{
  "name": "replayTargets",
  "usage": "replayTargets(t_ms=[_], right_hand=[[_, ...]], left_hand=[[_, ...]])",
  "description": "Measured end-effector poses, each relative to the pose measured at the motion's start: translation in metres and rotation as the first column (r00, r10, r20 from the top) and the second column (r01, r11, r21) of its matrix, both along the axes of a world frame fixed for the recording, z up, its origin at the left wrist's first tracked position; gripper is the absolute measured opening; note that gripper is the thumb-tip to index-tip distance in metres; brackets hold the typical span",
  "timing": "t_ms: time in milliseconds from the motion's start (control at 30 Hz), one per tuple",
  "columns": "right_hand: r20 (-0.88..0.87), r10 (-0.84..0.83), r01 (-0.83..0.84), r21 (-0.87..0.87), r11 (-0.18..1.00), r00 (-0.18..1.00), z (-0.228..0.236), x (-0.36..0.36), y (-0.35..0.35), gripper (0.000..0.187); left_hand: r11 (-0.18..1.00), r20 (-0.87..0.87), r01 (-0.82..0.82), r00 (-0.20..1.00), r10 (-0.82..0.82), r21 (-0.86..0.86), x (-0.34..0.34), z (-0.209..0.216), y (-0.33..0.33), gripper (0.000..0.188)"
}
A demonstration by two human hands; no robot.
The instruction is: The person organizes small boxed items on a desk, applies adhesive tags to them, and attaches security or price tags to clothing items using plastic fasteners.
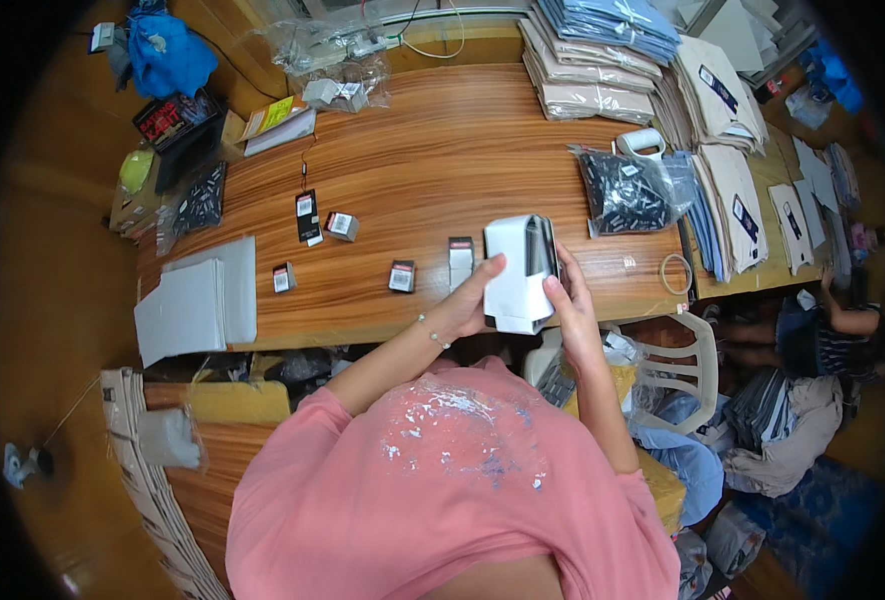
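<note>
Above the near edge of the wooden counter [432, 150], the left hand [467, 305] and right hand [572, 305] hold a stack of white and grey tag cards [520, 272], fingers clamped on its two sides. Past the stack, small black-and-white tags [401, 276] lie in a row on the counter. Farther off sit a clear bag of black pieces [630, 190] and piles of folded garments [590, 60].

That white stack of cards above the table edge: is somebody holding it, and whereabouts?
Yes. Both hands hold the white stack of cards: the left hand at its left edge, the right hand along its right side.
</note>
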State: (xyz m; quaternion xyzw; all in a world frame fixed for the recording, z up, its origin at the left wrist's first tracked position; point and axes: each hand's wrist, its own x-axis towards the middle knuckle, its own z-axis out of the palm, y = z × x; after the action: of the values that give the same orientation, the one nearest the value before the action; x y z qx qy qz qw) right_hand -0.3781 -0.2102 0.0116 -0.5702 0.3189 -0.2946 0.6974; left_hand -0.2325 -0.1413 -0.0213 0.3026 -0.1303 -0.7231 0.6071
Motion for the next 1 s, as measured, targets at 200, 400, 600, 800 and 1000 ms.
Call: replayTargets(t_ms=[200, 400, 600, 800, 1000], right_hand=[[0.19, -0.216, 0.082, 0.538, 0.839, 0.958, -0.019, 0.046, -0.018, 0.04], [0.024, -0.233, 0.201, 0.421, 0.884, 0.972, -0.044, 0.04, -0.031, 0.034], [-0.512, -0.299, -0.166, -0.68, 0.714, 0.805, -0.102, 0.026, -0.052, 0.046], [-0.684, -0.154, -0.572, -0.694, 0.437, 0.713, -0.107, 0.016, -0.082, 0.054], [-0.38, 0.017, -0.239, -0.546, 0.803, 0.925, -0.057, 0.022, -0.087, 0.037]], left_hand=[[0.987, -0.113, 0.021, 0.993, -0.039, -0.157, 0.083, 0.005, 0.006, 0.086], [0.991, -0.313, 0.035, 0.947, -0.075, -0.131, 0.117, -0.018, 0.026, 0.089], [0.985, -0.201, -0.166, 0.967, 0.155, -0.043, 0.111, -0.031, 0.031, 0.088], [0.964, -0.309, -0.266, 0.918, 0.247, -0.022, 0.087, -0.029, 0.026, 0.084], [0.97, -0.297, -0.242, 0.924, 0.24, 0.032, 0.065, -0.016, 0.0, 0.084]])
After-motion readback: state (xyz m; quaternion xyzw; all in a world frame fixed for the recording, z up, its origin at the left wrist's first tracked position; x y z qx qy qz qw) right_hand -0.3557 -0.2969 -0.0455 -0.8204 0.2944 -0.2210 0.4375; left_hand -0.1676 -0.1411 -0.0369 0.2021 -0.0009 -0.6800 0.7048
